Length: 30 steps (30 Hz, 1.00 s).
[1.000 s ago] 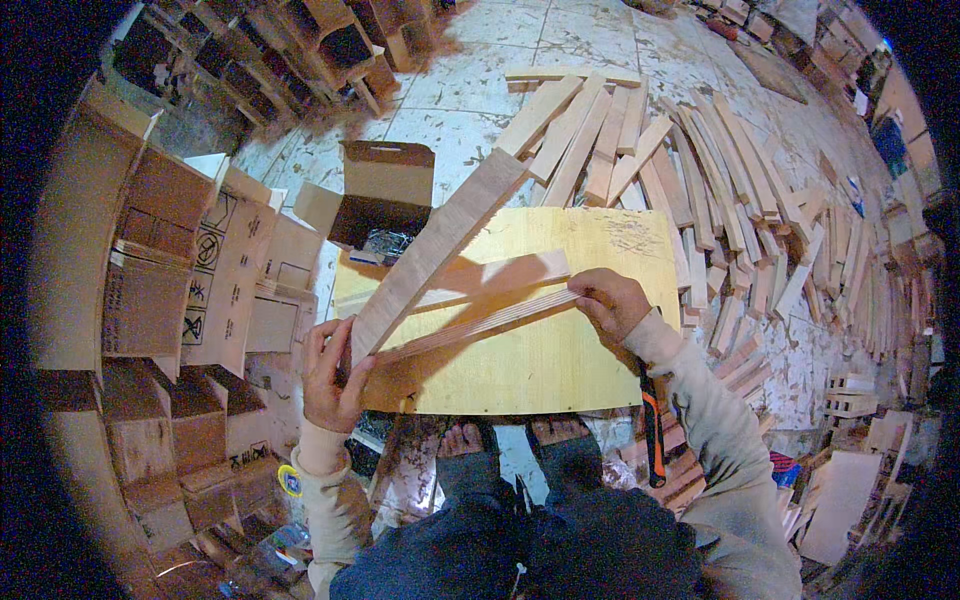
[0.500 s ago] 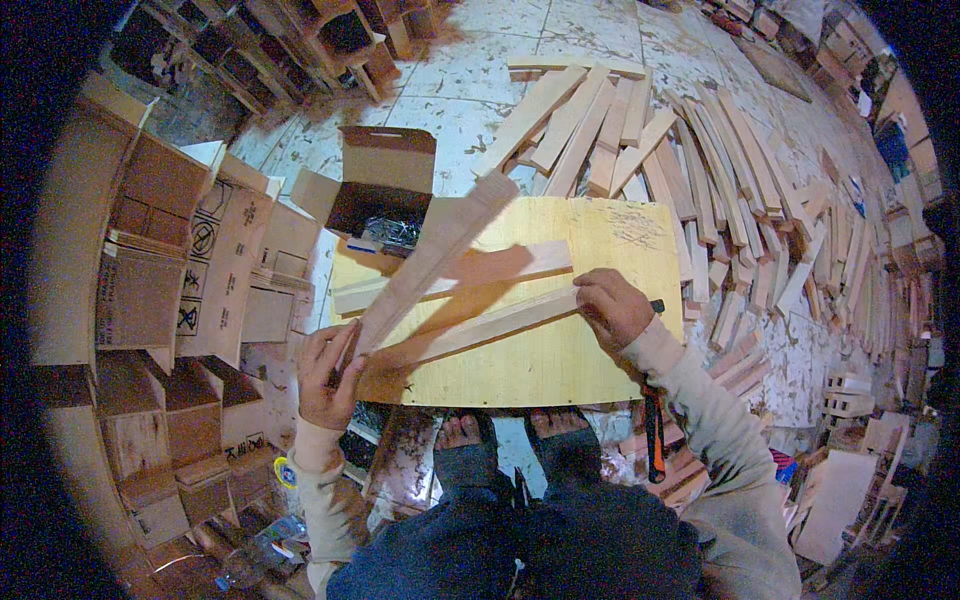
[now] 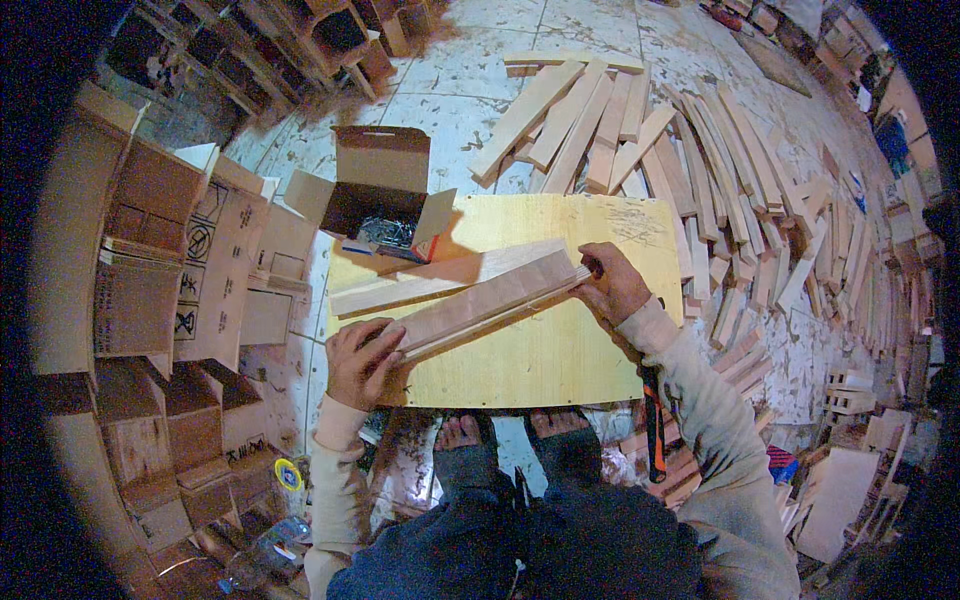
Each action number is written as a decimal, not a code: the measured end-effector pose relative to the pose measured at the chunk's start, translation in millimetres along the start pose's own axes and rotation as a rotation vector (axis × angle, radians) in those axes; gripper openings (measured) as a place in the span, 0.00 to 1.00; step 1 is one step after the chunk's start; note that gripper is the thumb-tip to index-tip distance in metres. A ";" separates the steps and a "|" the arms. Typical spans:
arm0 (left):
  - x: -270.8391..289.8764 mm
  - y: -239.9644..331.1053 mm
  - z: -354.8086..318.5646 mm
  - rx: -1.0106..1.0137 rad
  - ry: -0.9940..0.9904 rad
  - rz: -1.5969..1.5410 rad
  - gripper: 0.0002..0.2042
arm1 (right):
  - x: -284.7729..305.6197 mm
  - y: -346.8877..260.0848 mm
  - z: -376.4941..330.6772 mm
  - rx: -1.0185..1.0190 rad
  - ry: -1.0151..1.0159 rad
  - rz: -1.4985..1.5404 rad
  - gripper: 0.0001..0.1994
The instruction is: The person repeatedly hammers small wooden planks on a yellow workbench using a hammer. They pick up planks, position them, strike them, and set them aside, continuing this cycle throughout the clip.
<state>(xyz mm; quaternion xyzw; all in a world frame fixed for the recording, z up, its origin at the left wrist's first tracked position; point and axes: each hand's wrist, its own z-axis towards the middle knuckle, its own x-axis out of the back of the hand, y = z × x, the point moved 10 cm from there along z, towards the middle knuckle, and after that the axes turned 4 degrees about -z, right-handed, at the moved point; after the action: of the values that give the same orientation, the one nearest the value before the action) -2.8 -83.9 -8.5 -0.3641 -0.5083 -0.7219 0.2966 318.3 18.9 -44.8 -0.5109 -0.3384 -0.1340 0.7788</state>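
Two wooden slats [image 3: 490, 297] lie lengthwise against each other above the yellow plywood board [image 3: 500, 375]. My left hand [image 3: 362, 362] closes round their left end, fingers on top. At the far end, my right hand [image 3: 612, 285] pinches the slats between thumb and fingers. Another wooden slat [image 3: 370, 297] rests on the board just behind them, partly covered by the held pair. Beyond it stands an open cardboard box [image 3: 375, 190] with metal nails [image 3: 388, 231] inside.
Many loose wooden slats [image 3: 735, 180] are heaped on the floor at the back right. An orange-and-black tool handle [image 3: 654, 440] sticks out by the board's right front corner. Cardboard-lined wooden compartments [image 3: 150, 300] stand at left. A plastic bottle [image 3: 265, 550] lies lower left.
My left hand has swung its raised slat down and to the right, bringing it against the slat in my right hand. My right hand has moved slightly away from me.
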 end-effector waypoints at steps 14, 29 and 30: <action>17.5 -28.0 -105.0 0.495 0.558 0.112 0.17 | 1.5 -18.3 -21.3 0.061 0.198 -0.150 0.21; 5.4 -65.5 -94.6 0.514 0.759 -0.276 0.13 | 16.1 -14.9 -31.4 -0.101 0.410 -0.174 0.14; 5.6 -68.8 -93.7 0.533 0.747 -0.259 0.12 | 16.7 -14.8 -30.5 -0.105 0.418 -0.150 0.13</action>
<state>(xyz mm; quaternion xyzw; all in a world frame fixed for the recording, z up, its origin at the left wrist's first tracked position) -81.8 -152.1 -59.9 0.0754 -0.5755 -0.6788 0.4498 334.2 -12.4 -30.9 -0.4852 -0.1993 -0.3120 0.7922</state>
